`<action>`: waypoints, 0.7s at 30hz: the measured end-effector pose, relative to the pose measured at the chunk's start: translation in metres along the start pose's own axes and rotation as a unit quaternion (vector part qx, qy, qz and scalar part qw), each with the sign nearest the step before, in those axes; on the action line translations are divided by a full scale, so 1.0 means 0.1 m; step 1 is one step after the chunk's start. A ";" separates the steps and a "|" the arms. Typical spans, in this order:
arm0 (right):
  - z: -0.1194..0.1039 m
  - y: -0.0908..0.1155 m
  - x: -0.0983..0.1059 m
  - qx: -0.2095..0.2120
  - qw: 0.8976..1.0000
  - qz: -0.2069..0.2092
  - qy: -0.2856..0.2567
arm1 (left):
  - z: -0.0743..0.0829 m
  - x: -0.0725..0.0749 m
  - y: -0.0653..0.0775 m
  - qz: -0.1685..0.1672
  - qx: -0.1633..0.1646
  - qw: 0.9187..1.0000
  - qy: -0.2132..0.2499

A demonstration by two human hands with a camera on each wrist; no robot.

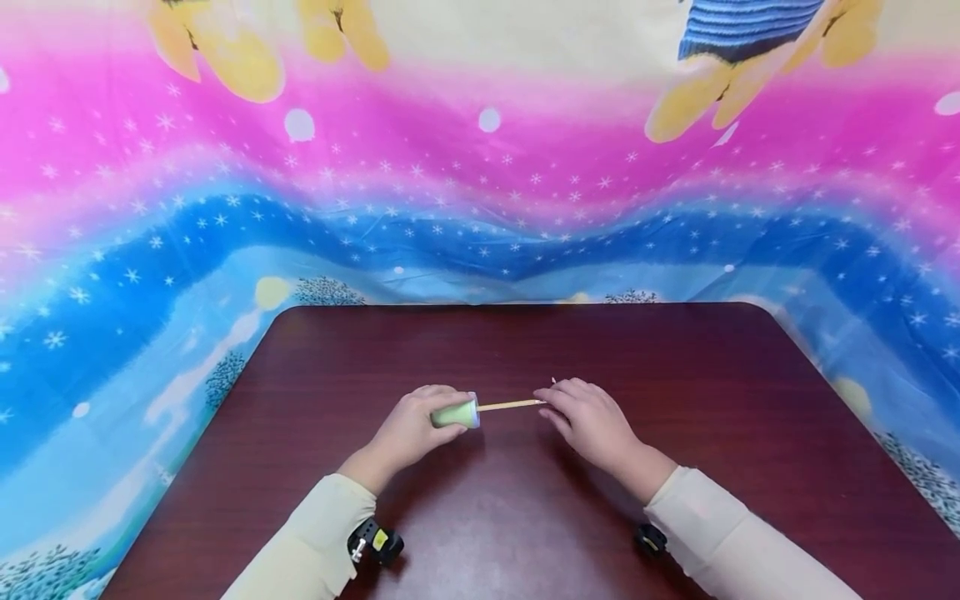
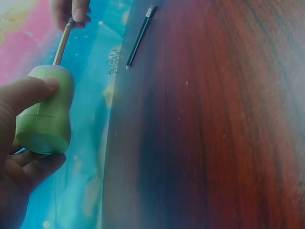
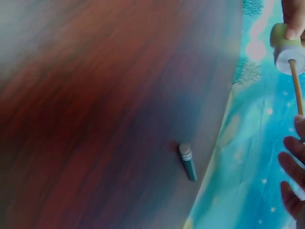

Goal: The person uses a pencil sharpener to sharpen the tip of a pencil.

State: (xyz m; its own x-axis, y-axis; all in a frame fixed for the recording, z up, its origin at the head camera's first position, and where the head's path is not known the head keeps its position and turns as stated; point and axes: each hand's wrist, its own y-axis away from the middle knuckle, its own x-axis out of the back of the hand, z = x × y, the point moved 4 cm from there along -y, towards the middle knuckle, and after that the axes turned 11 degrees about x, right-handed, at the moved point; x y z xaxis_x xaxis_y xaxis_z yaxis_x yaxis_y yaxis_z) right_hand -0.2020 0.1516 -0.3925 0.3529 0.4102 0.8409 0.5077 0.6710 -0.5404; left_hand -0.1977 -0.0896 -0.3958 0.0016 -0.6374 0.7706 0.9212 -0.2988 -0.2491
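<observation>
A light green pencil sharpener (image 1: pixel 454 413) with a waisted body and a whitish end lies on its side in my left hand (image 1: pixel 411 427), thumb on one side and fingers on the other. A yellow pencil (image 1: pixel 508 406) sticks into that whitish end, plainly seen in the right wrist view. My right hand (image 1: pixel 594 421) pinches the pencil's far end between thumb and fingertips. How deep the pencil sits inside the sharpener (image 2: pixel 47 107) is hidden. Both hands hold these things above the table.
A dark pencil (image 2: pixel 141 38) with a light eraser end lies on the table beyond my right hand, which mostly hides it in the head view. The dark red-brown table (image 1: pixel 480 508) has rounded far corners, and a colourful printed cloth (image 1: pixel 480 225) hangs behind it.
</observation>
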 end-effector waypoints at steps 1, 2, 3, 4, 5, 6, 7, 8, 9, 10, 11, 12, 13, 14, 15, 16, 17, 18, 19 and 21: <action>0.00 0.01 0.00 0.020 1.000 0.011 0.009 | 0.00 0.00 0.00 -0.006 0.005 1.000 0.007; -0.01 0.02 0.00 0.038 0.999 0.020 0.016 | -0.01 0.00 0.01 -0.015 0.011 1.000 0.017; -0.02 0.03 0.01 0.053 0.998 0.029 0.022 | -0.02 0.00 0.01 -0.023 0.017 0.999 0.024; -0.02 0.04 0.01 0.067 0.997 0.038 0.028 | -0.02 -0.01 0.01 -0.032 0.020 0.999 0.033; -0.03 0.04 0.00 0.079 0.995 0.044 0.035 | -0.02 -0.01 0.02 -0.040 0.025 0.998 0.042; -0.04 0.05 0.00 0.089 0.994 0.049 0.040 | -0.03 -0.02 0.02 -0.048 0.029 0.997 0.050; -0.05 0.06 0.00 0.099 0.993 0.054 0.045 | -0.03 -0.02 0.02 -0.055 0.033 0.996 0.058; -0.05 0.06 0.00 0.108 0.991 0.057 0.050 | -0.03 -0.02 0.02 -0.062 0.037 0.995 0.065; -0.06 0.07 -0.01 0.117 0.990 0.060 0.054 | -0.02 -0.02 0.02 -0.067 0.040 0.994 0.072; -0.07 0.07 -0.01 0.127 0.988 0.063 0.057 | -0.02 -0.02 0.02 -0.072 0.043 0.993 0.078; -0.08 0.07 -0.01 0.135 0.987 0.065 0.060 | -0.01 -0.02 0.03 -0.076 0.047 0.993 0.083; -0.10 0.07 -0.01 0.143 0.986 0.068 0.062 | -0.01 -0.02 0.03 -0.080 0.047 0.992 0.085; -0.10 0.07 -0.01 0.149 0.984 0.072 0.063 | 0.00 -0.02 0.03 -0.082 0.048 0.992 0.088; -0.11 0.07 0.00 0.153 0.983 0.076 0.063 | 0.01 -0.01 0.04 -0.084 0.047 0.991 0.090; -0.11 0.07 0.01 0.154 0.983 0.080 0.062 | 0.01 -0.01 0.04 -0.084 0.045 0.991 0.091; -0.12 0.07 0.02 0.154 0.983 0.084 0.060 | 0.02 0.00 0.04 -0.084 0.044 0.991 0.092; -0.12 0.06 0.03 0.152 0.983 0.087 0.058 | 0.03 0.00 0.04 -0.083 0.041 0.991 0.091; -0.12 0.06 0.04 0.149 0.983 0.089 0.053 | 0.04 0.00 0.04 -0.081 0.037 0.992 0.090; -0.12 0.06 0.05 0.144 0.984 0.089 0.046 | 0.05 0.00 0.04 -0.078 0.034 0.992 0.088; -0.12 0.05 0.07 0.129 0.988 0.081 0.031 | 0.07 0.01 0.04 -0.067 0.024 0.995 0.073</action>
State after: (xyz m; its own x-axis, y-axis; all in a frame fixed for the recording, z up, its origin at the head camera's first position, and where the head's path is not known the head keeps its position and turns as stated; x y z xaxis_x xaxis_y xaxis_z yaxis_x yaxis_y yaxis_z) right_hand -0.1873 0.1506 -0.3894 0.4644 0.4921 0.7363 0.2268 0.7376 -0.6360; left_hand -0.1909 -0.0865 -0.3923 -0.1760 -0.6914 0.7007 0.9266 -0.3567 -0.1192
